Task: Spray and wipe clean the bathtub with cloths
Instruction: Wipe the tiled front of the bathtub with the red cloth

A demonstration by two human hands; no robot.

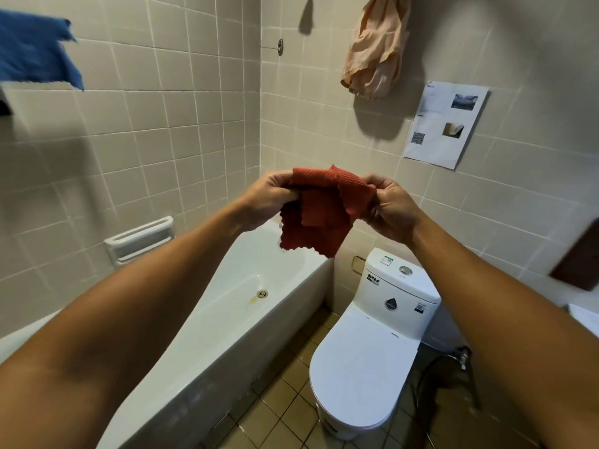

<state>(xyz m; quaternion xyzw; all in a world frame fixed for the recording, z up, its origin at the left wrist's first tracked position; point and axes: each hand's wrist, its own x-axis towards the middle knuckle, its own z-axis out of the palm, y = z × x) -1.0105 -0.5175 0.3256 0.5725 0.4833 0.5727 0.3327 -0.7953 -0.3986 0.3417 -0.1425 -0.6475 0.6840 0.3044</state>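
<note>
Two hands are holding one red waffle-weave cloth [319, 209] in mid-air above the white bathtub [227, 306]: the left hand [270, 197] is pinching its left edge, the right hand [390, 207] is gripping its right edge; a toilet [366, 361] is standing beside the tub.

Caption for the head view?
Left hand and right hand grip a red waffle-weave cloth; white bathtub lies below.
</note>
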